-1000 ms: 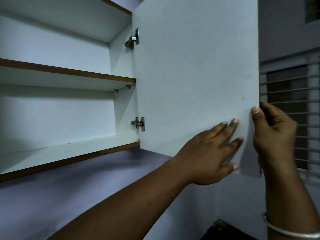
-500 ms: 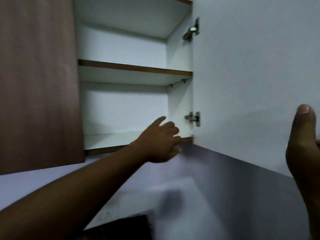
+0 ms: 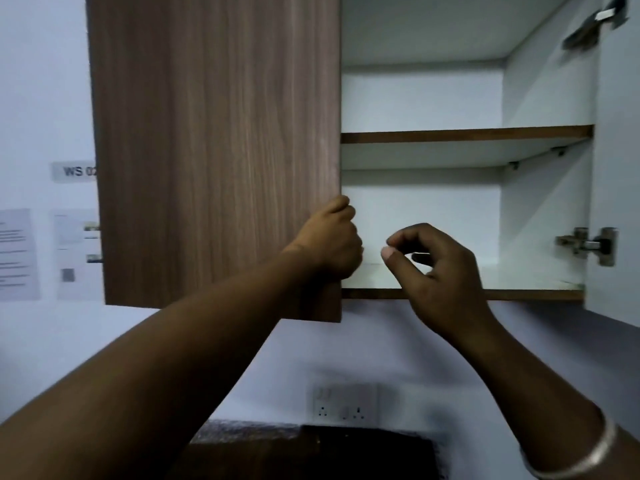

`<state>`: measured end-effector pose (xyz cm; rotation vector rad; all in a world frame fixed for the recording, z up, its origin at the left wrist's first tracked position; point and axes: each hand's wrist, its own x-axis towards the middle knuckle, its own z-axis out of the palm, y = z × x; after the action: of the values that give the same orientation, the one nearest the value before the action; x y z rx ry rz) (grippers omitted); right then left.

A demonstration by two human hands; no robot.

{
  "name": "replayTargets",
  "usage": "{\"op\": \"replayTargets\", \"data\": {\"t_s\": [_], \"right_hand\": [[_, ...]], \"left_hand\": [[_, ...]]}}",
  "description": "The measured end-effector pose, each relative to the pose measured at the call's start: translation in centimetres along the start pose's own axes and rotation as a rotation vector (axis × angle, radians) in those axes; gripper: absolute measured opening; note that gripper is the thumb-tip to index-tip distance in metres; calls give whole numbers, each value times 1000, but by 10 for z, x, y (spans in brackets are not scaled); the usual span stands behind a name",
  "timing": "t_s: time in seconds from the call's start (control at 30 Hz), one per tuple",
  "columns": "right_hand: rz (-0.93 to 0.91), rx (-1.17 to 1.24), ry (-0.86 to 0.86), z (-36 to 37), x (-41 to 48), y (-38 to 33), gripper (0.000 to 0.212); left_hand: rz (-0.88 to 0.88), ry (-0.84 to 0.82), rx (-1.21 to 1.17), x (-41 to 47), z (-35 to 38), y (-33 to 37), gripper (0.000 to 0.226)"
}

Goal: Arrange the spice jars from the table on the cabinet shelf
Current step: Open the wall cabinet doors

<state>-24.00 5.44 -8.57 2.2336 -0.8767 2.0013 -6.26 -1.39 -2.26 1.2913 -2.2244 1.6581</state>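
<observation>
A wall cabinet hangs in front of me with a white inside and two bare shelves, the lower shelf (image 3: 519,277) and the upper shelf (image 3: 467,135). Its left door (image 3: 214,150), wood-grained, covers the left half. My left hand (image 3: 329,242) grips the right edge of that left door, fingers curled behind it. My right hand (image 3: 436,271) hovers in front of the lower shelf, fingers loosely curled, holding nothing. The right door (image 3: 620,161) stands swung out at the right edge. No spice jars are in view.
Metal hinges (image 3: 588,244) sit on the right door's inner side. Below the cabinet a wall socket (image 3: 343,405) sits above a dark object (image 3: 311,448). Papers and a label (image 3: 74,171) hang on the wall at left.
The view swung left. My left hand went from the lower shelf's front edge to the left door's edge and gripped it. My right hand left the right door and came in front of the lower shelf.
</observation>
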Motion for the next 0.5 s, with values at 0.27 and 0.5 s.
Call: {"op": "replayTargets", "data": {"t_s": [0.27,0.5], "right_hand": [[130,608,-116,77,54,-53,17],[-8,1406,-661,107,31,-133,19]], "left_hand": [[67,351,-139,-86,-63,-15,42],[67,563,-228,-185,-112,-42,36]]}}
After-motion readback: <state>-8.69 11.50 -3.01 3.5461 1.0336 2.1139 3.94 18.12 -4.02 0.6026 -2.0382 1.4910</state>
